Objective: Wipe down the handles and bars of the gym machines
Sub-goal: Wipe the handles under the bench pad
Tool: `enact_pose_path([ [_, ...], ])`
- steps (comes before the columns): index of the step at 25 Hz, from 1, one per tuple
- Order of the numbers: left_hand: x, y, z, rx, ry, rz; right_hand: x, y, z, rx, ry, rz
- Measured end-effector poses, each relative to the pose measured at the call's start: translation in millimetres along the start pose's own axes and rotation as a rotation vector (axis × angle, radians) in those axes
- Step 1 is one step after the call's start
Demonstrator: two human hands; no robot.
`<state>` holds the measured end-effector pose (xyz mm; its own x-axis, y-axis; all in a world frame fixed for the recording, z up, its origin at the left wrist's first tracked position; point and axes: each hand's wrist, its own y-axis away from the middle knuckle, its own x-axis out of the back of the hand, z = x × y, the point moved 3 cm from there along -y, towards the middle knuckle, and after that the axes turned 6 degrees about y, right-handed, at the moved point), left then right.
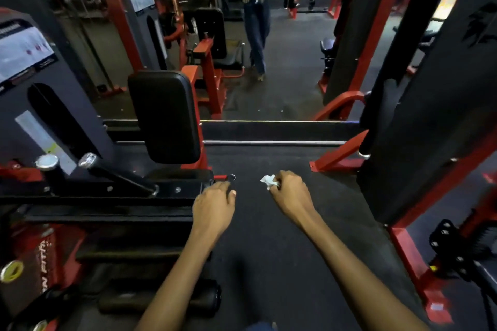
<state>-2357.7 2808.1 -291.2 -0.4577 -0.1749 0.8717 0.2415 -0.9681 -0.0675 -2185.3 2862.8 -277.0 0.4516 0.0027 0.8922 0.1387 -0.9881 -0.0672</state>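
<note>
Reaching out over the dark rubber floor [269, 236], I have both arms stretched toward the black back pad [164, 115] of the red-framed machine. My left hand [213, 205] sits just below and to the right of that pad, knuckles up, fingers curled down over the end of the seat frame beside a short red pin with a black knob [228, 177]; whether I actually grip anything there I cannot tell, since the fingertips are hidden. My right hand [289, 192] hovers farther right of the pad, apart from the machine, pinching a small crumpled white cloth [269, 181] that sticks out past the knuckles toward the pad's side. Left of the pad, two black handles with shiny metal end caps [87, 160] rise at a tilt from the machine's black base plate. Behind the pad runs a wall mirror [282, 48], showing a person standing with a pale rag. A black upright column with red trim [419, 142] stands far right of the pad.
</note>
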Motion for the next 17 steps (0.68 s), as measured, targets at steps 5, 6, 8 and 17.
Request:
enact_pose_path([
  [5,-8.4,-83.1,13.3,0.127,0.033,0.046,-9.1,-106.0,-1.1,0.083,-0.02,-0.084],
  [6,-10.0,-95.3,12.3,0.148,0.026,0.049,-14.0,-122.1,-4.1,0.09,-0.03,-0.107],
  [8,-15.2,-127.8,4.7,0.199,0.008,0.07,-30.7,-162.7,-12.4,0.123,-0.05,-0.169],
  [17,-29.1,-265.1,-50.1,0.491,-0.084,0.196,-106.0,-341.0,-82.9,0.367,-0.102,-0.453],
])
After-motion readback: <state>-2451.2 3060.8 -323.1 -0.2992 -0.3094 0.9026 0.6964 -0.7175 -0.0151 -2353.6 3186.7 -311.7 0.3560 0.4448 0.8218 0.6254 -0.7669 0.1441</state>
